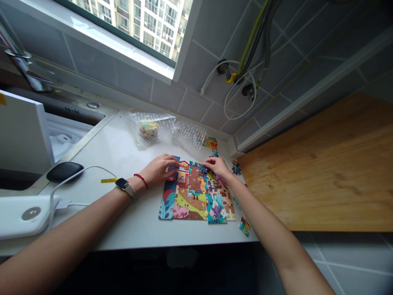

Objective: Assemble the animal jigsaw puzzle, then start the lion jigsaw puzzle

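Note:
A colourful farm-scene jigsaw puzzle (194, 201) lies partly joined on the white counter (132, 223), with a pink pig, rabbits and a cow pattern on it. My left hand (164, 167) rests at its upper left corner, fingers stretched over the pieces and gripping nothing. At the top edge my right hand (217, 166) pinches a dark blue puzzle piece (202, 168) between thumb and finger, against the joined pieces. Some pieces beneath my right forearm are hidden. One loose piece (244, 226) lies at the lower right, near the counter's front edge.
Behind the puzzle, a clear plastic bag (136, 137) holds a stack of pieces (149, 128). More loose pieces (236, 168) lie along the right. A wooden board (313, 172) borders that side. At left are a white power bank (26, 215), its cable, a black mouse-shaped object (65, 172) and a sink.

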{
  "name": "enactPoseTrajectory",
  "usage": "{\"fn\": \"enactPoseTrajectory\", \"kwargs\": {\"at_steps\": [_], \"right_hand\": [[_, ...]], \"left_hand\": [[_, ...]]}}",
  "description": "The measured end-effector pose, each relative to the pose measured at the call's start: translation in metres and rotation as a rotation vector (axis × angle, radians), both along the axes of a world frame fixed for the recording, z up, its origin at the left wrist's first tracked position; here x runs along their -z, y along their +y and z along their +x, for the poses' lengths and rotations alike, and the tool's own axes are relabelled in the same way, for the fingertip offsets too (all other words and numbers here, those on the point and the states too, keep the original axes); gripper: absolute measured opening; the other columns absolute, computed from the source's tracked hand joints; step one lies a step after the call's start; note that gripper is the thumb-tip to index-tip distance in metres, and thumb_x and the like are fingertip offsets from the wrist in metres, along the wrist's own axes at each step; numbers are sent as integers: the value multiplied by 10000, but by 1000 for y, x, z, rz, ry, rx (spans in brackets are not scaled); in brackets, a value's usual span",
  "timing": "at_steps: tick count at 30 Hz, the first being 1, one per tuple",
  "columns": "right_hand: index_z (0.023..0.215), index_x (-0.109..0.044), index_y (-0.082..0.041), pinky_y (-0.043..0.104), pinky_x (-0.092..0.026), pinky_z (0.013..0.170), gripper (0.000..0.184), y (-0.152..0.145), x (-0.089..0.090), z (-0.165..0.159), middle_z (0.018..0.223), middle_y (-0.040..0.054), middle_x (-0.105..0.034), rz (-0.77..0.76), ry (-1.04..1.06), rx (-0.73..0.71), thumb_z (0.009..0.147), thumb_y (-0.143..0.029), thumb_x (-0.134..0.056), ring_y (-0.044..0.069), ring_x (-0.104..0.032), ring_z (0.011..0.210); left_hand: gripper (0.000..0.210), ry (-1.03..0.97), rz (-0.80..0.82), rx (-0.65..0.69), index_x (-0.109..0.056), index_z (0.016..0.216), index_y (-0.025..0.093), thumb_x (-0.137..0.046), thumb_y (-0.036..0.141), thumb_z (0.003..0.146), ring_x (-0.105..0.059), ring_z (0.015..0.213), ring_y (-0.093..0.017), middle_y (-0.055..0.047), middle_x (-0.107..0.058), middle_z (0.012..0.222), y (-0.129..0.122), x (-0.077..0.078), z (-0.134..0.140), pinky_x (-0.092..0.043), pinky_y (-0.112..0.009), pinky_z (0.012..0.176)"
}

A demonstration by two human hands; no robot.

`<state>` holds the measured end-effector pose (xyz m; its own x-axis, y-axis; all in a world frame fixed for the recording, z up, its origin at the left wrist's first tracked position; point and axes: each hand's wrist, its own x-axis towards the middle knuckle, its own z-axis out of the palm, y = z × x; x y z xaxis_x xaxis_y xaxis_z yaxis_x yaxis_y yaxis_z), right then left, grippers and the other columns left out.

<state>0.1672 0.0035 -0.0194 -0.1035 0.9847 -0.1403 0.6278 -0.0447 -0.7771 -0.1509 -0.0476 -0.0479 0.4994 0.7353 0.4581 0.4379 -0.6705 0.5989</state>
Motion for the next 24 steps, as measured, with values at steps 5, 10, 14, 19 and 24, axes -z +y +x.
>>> {"fn": "enactPoseTrajectory", "kwargs": {"at_steps": [5, 10, 14, 19, 24], "right_hand": [[843, -781, -187, 321, -578, 752, 268, 3, -1, -3, 851, 72, -794, 73, -172, -73, 758, -432, -849, 221, -728, 779], [976, -805, -196, 409, -555, 971, 222, -13, -10, -5, 1108, 114, -759, 199, -295, -118, 840, -371, -788, 261, -720, 1000], [1267, -751, -215, 504, -390, 1205, 397, -55, -6, -11, 1419, 149, -645, 314, -456, -291, 991, -463, -612, 315, -559, 1369], [1646, -324, -207, 561, -232, 1291, 855, -102, 10, -22, 1725, 123, -244, 169, -493, -407, 980, -713, -501, 334, -169, 1612], [1653, -301, -186, 587, -193, 1299, 875, -109, 7, -34, 1725, 135, -219, 171, -549, -381, 981, -710, -500, 348, -142, 1613]], "left_hand": [[219, -1, 16, 4, -754, 1025, 209, -564, 315, 999, -676, 1008, -243, -87, -758, 1078, 0, 0, 0, -535, -401, 943], [193, -9, 28, 0, -753, 1024, 209, -583, 294, 991, -678, 1000, -237, -83, -758, 1072, 1, 1, 0, -533, -387, 939], [188, -9, 26, 1, -756, 1039, 215, -589, 285, 987, -677, 1011, -232, -81, -757, 1082, 2, 1, -1, -533, -377, 944], [194, -8, 10, 5, -760, 1036, 212, -588, 290, 988, -679, 1012, -231, -85, -757, 1085, 1, 0, -1, -531, -377, 946], [198, -9, -10, -8, -759, 1029, 206, -588, 296, 989, -682, 1004, -238, -89, -762, 1075, 1, 0, -1, -528, -386, 945]]}}
